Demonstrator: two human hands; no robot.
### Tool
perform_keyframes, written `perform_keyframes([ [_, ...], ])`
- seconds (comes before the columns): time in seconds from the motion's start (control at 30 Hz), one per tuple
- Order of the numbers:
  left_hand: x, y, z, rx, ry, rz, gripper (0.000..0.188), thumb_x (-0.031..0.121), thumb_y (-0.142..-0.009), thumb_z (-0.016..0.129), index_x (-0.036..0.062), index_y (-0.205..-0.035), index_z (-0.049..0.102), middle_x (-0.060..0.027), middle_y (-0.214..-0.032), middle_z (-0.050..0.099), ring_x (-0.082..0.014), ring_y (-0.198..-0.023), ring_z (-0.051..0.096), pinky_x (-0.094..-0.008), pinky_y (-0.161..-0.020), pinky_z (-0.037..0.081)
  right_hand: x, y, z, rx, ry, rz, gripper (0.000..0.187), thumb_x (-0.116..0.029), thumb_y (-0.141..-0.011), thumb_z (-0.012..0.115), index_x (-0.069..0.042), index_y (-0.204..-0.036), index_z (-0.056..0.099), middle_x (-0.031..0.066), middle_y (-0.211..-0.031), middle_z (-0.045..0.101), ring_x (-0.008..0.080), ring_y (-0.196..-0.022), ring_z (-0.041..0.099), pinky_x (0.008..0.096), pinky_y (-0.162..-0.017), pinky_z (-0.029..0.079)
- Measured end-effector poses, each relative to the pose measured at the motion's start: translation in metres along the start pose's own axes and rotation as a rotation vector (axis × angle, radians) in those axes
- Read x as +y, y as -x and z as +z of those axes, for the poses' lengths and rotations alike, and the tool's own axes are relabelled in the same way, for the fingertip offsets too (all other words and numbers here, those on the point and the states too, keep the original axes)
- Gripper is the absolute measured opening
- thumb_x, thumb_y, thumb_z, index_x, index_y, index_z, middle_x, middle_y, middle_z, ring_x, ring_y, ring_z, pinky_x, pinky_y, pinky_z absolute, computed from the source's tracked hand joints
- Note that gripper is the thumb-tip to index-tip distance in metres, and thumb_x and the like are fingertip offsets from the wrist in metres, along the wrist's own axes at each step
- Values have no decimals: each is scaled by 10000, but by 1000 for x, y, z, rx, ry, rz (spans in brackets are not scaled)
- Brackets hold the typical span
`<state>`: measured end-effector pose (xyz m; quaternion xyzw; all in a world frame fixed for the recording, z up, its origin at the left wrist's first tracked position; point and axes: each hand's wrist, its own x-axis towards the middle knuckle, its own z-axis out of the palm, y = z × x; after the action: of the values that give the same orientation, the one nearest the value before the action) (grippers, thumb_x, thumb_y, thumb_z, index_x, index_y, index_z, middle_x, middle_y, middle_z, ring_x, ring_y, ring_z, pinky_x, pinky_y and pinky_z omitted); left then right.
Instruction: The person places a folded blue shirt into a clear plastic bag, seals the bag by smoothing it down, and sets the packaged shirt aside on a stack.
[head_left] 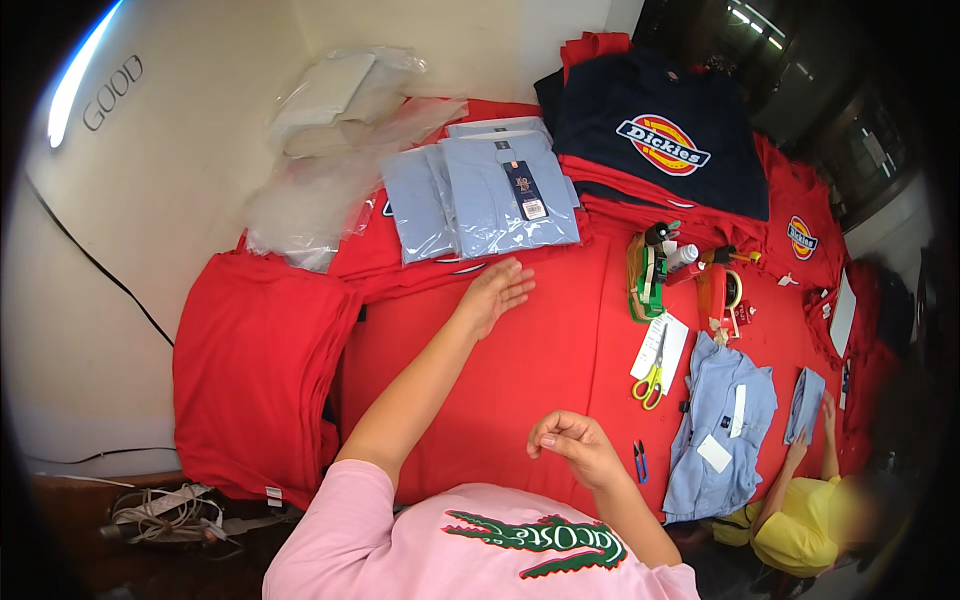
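Note:
My left hand [495, 295] is stretched out with its fingers apart, holding nothing. It hovers over the red cloth [450, 390] just in front of a small pile of folded light blue shirts [505, 215] in clear plastic bags. The top shirt carries a dark hang tag [525, 188]. Close to my body, my right hand [578, 447] is above the same cloth, its fingers curled in and the thumb near the forefinger. Nothing shows between them. Small blue-handled thread snips [641, 462] lie to the right of that hand.
Loose plastic bags [310, 200] and folded red garments [255, 370] are at left; navy shirts [650, 130] stand behind. Rightward are a green tape dispenser [648, 280], yellow-handled scissors [650, 382] on paper and an unbagged blue shirt [722, 415]. A person in yellow [800, 530] handles folded blue cloth [803, 402].

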<state>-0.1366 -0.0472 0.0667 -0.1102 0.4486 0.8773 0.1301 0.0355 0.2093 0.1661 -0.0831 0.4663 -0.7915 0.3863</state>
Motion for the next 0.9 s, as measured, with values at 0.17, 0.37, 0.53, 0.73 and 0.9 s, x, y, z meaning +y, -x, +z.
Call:
perform_keyframes([
  [0.17,2,-37,10,111,214,139,467,286,-1073,750,-8,-1386,566,-165,-1441,639,-318,-1413,606,-452,-1178,527,10,-1,3,101,67,53,66,-94,-1036,728,-33,-1059,719,89,-1028,770,174,-968,720,343,-915,574],
  [0.37,4,-34,3,241,246,267,422,202,-1068,745,-59,-1357,586,-156,-1350,646,-301,-1309,649,-474,-1155,551,24,-2,-10,142,114,66,61,-79,-1037,733,-32,-1075,731,68,-1043,769,151,-963,708,321,-914,572],
  [0.53,-1,33,-29,6,83,109,417,177,-1019,748,19,-1387,630,-114,-1273,752,-262,-1150,737,-491,-1084,565,6,-2,-15,343,602,-88,50,-46,-998,735,-18,-1021,771,23,-998,757,112,-930,674,292,-882,546],
  [0.73,-46,174,-89,287,-359,-243,352,164,-1051,728,-10,-1348,651,-126,-1207,767,-233,-1098,753,-390,-986,604,24,-11,-56,487,1157,-206,184,-69,-939,771,33,-1093,768,192,-1034,755,307,-997,743,392,-893,584],
  [0.9,-79,204,-90,391,-374,-27,592,105,-1021,752,-74,-1522,494,-165,-1244,728,-218,-1154,713,-340,-974,581,81,-4,-89,510,894,151,215,-58,-955,772,26,-1153,790,115,-948,785,154,-855,737,310,-775,584],
])
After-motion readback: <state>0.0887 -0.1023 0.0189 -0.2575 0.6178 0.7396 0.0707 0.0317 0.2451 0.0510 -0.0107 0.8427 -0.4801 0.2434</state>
